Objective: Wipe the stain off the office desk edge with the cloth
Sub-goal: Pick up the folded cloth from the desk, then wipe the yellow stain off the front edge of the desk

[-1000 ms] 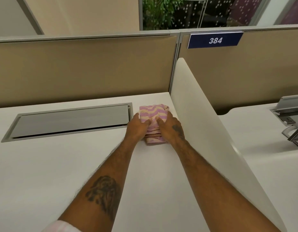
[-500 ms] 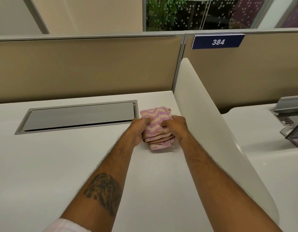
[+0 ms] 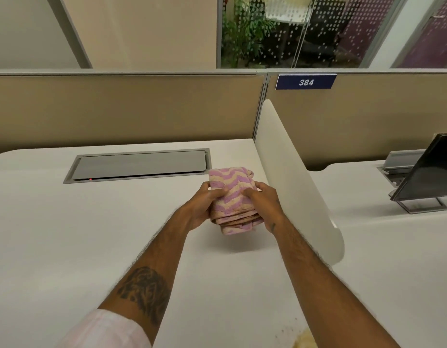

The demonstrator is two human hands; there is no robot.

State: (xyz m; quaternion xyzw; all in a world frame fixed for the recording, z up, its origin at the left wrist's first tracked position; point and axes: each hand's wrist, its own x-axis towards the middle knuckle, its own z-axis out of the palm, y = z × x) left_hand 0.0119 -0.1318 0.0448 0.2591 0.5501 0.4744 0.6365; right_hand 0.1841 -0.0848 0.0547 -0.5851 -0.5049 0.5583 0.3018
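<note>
Pink cloth: a folded towel with pink and cream wavy stripes sat bunched between both hands, lifted just above the white tabletop, with a soft shadow under it.
Left hand: the left hand was wrapped around the cloth's left side, thumb on top.
Right hand: the right hand clasped the cloth's right side, fingers pressed into the top fold.
Stain: a yellowish smear lay at the near edge of the tabletop, well apart from the cloth, by the right forearm.
Surroundings: a grey rectangular cable hatch lay set into the tabletop just behind and left of the cloth; a white curved divider panel stood just beside the right hand.
</note>
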